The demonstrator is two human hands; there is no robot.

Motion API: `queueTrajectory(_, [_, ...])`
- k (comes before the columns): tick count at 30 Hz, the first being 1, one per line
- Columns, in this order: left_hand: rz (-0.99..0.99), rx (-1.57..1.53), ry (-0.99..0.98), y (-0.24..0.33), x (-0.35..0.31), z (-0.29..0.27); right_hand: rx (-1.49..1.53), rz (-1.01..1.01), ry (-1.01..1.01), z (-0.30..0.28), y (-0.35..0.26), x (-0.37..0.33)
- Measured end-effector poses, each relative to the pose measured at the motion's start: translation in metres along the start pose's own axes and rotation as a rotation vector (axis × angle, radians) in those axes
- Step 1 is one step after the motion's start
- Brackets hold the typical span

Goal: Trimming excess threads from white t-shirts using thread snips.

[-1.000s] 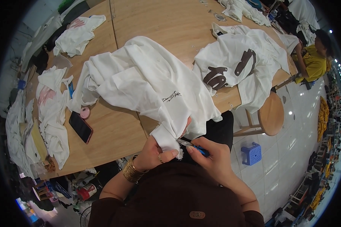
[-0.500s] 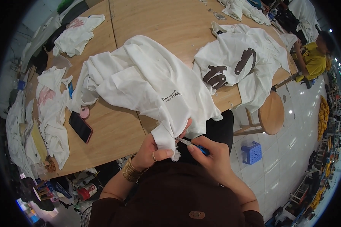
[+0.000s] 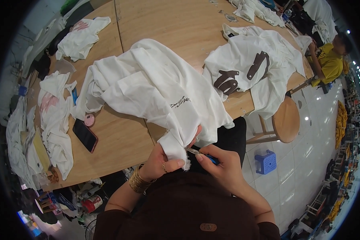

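Observation:
A white garment [image 3: 160, 88] with a small dark print spreads across the table edge and hangs down toward me. My left hand [image 3: 158, 164], with gold bangles at the wrist, pinches a folded end of it, where a frayed white edge [image 3: 187, 163] dangles below the thumb. Blue-handled thread snips [image 3: 194, 151] are gripped in my right hand [image 3: 222, 164]. Their metal tip meets the cloth beside the frayed edge; whether the blades are apart is too small to tell.
A wooden table [image 3: 160, 20] carries another white garment with brown prints [image 3: 256, 64], more white cloth pieces [image 3: 54, 124] and a phone [image 3: 85, 136]. At right stand a round wooden stool [image 3: 286, 120] and a blue plastic stool [image 3: 265, 162]. A person in yellow [image 3: 330, 66] sits beyond.
The snips have shifted slightly left, their tip closer in against the cloth edge. My left hand keeps its hold, and the garment has barely moved.

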State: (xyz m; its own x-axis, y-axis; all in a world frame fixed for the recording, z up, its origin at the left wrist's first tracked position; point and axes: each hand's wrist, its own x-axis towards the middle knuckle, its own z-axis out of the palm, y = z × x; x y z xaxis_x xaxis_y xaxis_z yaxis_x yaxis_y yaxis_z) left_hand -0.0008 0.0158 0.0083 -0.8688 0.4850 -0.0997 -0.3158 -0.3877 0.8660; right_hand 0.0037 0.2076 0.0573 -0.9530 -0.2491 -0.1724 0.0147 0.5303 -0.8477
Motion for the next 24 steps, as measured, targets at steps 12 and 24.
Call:
queueTrajectory(12, [0.065,-0.202,0.183,0.005,0.007,0.015,-0.144,-0.085,0.101,-0.018,0.018,0.003])
queueTrajectory(24, [-0.117,-0.084,0.189,-0.033,0.0,-0.001,0.048,-0.314,0.053,0.011,0.038,0.015])
